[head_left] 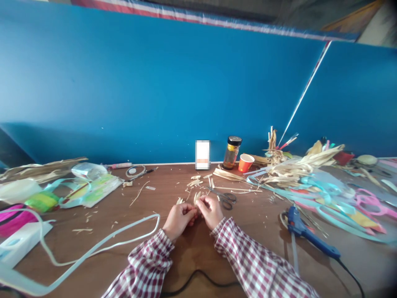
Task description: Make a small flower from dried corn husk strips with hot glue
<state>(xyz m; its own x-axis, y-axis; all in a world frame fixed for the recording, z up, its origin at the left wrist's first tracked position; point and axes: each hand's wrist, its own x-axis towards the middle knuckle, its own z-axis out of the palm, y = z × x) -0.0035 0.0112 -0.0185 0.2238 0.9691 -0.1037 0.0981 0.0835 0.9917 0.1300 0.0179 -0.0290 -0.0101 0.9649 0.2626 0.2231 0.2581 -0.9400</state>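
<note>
My left hand (179, 218) and my right hand (211, 210) meet at the middle of the brown table (254, 231), fingers curled together around a small piece of dried straw-coloured leaf (196, 197) that sticks up between them. Both sleeves are red-and-white checked. Grey scissors (226, 198) lie just right of my right hand. Scraps of dried leaf (194, 182) are scattered beyond my hands.
A blue glue gun (305, 232) lies at the right, its cord trailing off. An amber jar (232, 152) and an orange paper cup (245, 162) stand by the blue wall. Dried husks and coloured strips (310, 174) pile up right. A white cable (102, 244) and plastic bags (93, 186) lie left.
</note>
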